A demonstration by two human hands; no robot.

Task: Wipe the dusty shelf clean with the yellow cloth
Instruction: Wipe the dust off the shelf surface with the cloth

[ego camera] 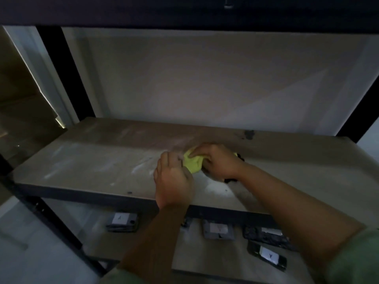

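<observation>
The yellow cloth lies bunched on the middle of the dusty shelf, with pale dust streaks to its left. My right hand presses down on the cloth's right part, its fingers curled over the fabric. My left hand rests just left of the cloth, its fingertips pinching the near left edge. Most of the cloth is hidden under both hands. Something dark shows under my right wrist; I cannot tell what it is.
A dark stain marks the shelf's back right. Black uprights frame the unit, and an upper shelf edge hangs overhead. On the lower shelf lie several dark flat devices with white labels.
</observation>
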